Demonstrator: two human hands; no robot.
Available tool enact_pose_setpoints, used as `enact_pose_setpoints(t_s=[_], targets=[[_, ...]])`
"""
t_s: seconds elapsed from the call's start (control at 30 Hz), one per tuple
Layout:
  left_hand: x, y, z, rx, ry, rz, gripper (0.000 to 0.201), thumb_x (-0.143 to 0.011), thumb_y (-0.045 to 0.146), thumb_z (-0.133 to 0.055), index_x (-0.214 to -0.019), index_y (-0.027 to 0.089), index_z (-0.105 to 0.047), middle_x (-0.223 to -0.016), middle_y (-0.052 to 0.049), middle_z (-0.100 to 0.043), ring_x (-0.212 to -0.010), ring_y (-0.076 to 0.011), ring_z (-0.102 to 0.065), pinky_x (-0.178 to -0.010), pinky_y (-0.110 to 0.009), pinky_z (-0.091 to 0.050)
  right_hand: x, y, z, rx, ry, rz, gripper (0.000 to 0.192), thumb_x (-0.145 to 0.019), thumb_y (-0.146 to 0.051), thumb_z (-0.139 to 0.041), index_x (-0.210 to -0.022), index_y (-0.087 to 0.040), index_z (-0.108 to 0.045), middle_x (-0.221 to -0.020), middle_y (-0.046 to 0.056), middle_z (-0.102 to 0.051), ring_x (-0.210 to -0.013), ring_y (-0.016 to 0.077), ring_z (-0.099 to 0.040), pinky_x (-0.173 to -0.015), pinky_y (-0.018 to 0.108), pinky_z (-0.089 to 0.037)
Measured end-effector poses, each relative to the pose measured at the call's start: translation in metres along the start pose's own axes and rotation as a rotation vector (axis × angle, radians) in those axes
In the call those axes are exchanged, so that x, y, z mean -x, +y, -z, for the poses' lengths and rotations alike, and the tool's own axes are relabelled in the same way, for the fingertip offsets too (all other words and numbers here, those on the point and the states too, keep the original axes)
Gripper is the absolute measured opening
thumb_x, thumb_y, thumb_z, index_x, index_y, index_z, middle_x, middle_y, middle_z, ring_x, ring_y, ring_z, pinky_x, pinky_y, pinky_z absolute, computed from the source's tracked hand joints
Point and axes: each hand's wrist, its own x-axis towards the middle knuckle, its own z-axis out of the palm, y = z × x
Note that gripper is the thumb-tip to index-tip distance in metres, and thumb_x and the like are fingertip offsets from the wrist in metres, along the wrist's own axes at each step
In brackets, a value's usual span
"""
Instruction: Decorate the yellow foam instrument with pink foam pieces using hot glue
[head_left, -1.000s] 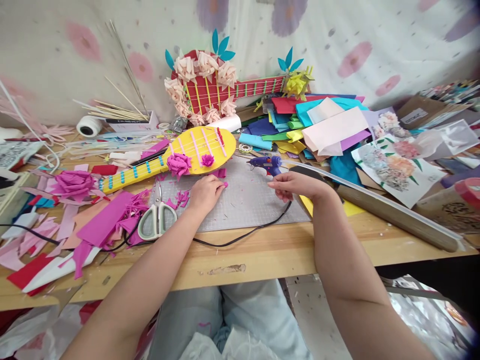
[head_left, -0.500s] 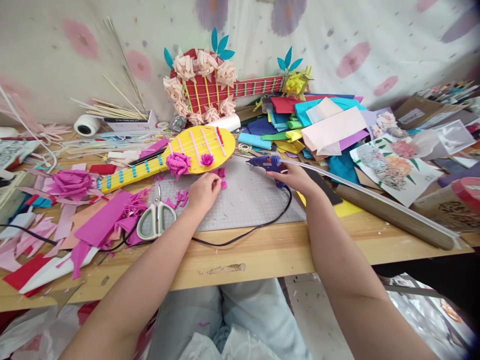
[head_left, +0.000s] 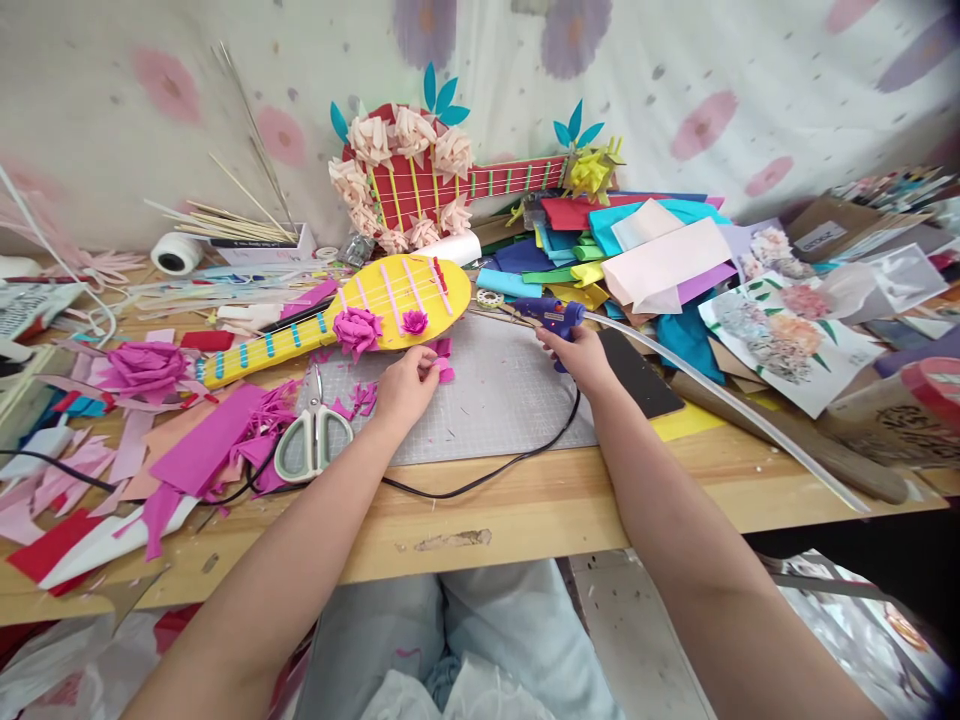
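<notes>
- A pale wooden surface (head_left: 540, 520), chipped near its front edge, runs above the person's lap (head_left: 390, 640); a gray cutting mat (head_left: 487, 435) lies on it and a flowered curtain (head_left: 495, 60) hangs behind.
- Two hands, apart: the left hand (head_left: 409, 385) curls its fingers beside magenta strips (head_left: 447, 375), and whether they pinch anything I cannot tell; the right hand (head_left: 579, 355) is clamped on one blue glue gun (head_left: 553, 313), over the mat's right part.
- One pair of scissors (head_left: 313, 442), three magenta roses (head_left: 356, 329) (two on the yellow paper guitar (head_left: 390, 290), one by its neck end), and one red paper guitar (head_left: 405, 190) farther back.
- A black cord (head_left: 450, 495) loops across the front, between the forearms.
- Pink scraps (head_left: 82, 465) crowd the left.
- A clear glue stick (head_left: 712, 368) trails from the gun's rear; heaped colored paper (head_left: 664, 262) blocks the space beyond.
</notes>
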Motion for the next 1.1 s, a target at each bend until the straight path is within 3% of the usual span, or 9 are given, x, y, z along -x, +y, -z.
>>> enact_pose_setpoints(t_s=[0.1,0.2,0.33,0.43,0.7,0.9,1.1], targets=[[0.000,-0.001,-0.001,0.007,-0.005,0.025,0.017,-0.079,0.036,-0.058,-0.088,0.022,-0.061,-0.084,-0.003,-0.070,-0.069,-0.0148,-0.062,-0.066,-0.026,-0.044,0.005,-0.009,0.002,-0.185,-0.035,0.053,0.044,-0.060,-0.054,-0.071,-0.083,-0.018,-0.061,-0.079,0.005,-0.063,-0.061,0.0113,-0.053,-0.050,0.023,-0.042],[0.000,0.000,-0.001,0.002,-0.027,0.051,0.016,-0.078,0.038,-0.059,-0.080,0.022,-0.060,-0.079,-0.002,-0.071,-0.069,-0.0156,-0.062,-0.064,-0.027,-0.044,0.014,-0.017,0.004,-0.311,-0.184,0.109,0.040,-0.064,-0.052,-0.070,-0.082,-0.019,-0.060,-0.086,0.004,-0.064,-0.061,0.0090,-0.052,-0.049,0.022,-0.040],[0.001,0.004,0.002,-0.011,-0.048,0.074,0.012,-0.078,0.034,-0.058,-0.077,0.022,-0.060,-0.078,-0.002,-0.071,-0.070,-0.0164,-0.063,-0.063,-0.027,-0.042,0.027,-0.026,0.003,-0.179,-0.486,0.116,0.039,-0.069,-0.053,-0.067,-0.078,-0.016,-0.063,-0.069,0.001,-0.059,-0.053,0.0071,-0.045,-0.048,0.022,-0.035],[0.002,0.007,0.004,-0.031,-0.048,0.083,0.009,-0.079,0.031,-0.056,-0.078,0.022,-0.059,-0.080,-0.002,-0.071,-0.071,-0.0170,-0.064,-0.063,-0.027,-0.041,0.035,-0.031,-0.002,-0.038,-0.593,0.128,0.040,-0.070,-0.055,-0.067,-0.076,-0.015,-0.064,-0.057,-0.002,-0.051,-0.052,0.0078,-0.044,-0.048,0.022,-0.033],[0.003,0.012,0.006,-0.066,-0.056,0.102,0.008,-0.083,0.029,-0.049,-0.084,0.023,-0.055,-0.087,-0.003,-0.072,-0.071,-0.0174,-0.065,-0.062,-0.027,-0.040,0.033,-0.027,-0.011,-0.172,-0.526,0.130,0.044,-0.069,-0.059,-0.065,-0.076,-0.015,-0.060,-0.060,0.000,-0.052,-0.052,0.0089,-0.045,-0.048,0.023,-0.034],[0.004,0.013,0.006,-0.053,0.005,0.094,0.008,-0.081,0.029,-0.050,-0.082,0.023,-0.055,-0.072,0.000,-0.068,-0.064,-0.0165,-0.062,-0.061,-0.027,-0.039,0.037,-0.031,-0.011,-0.027,-0.515,0.115,0.045,-0.065,-0.060,-0.066,-0.073,-0.017,-0.059,-0.057,-0.001,-0.051,-0.051,0.0092,-0.044,-0.048,0.024,-0.036],[0.002,0.003,-0.001,0.247,0.012,0.139,0.008,-0.078,0.028,-0.054,-0.075,0.021,-0.052,-0.069,0.000,-0.065,-0.052,-0.0118,-0.057,-0.058,-0.025,-0.042,0.042,-0.036,-0.017,0.066,-0.495,0.066,0.042,-0.060,-0.058,-0.072,-0.071,-0.021,-0.057,-0.054,-0.003,-0.048,-0.049,0.0101,-0.042,-0.045,0.025,-0.035]])
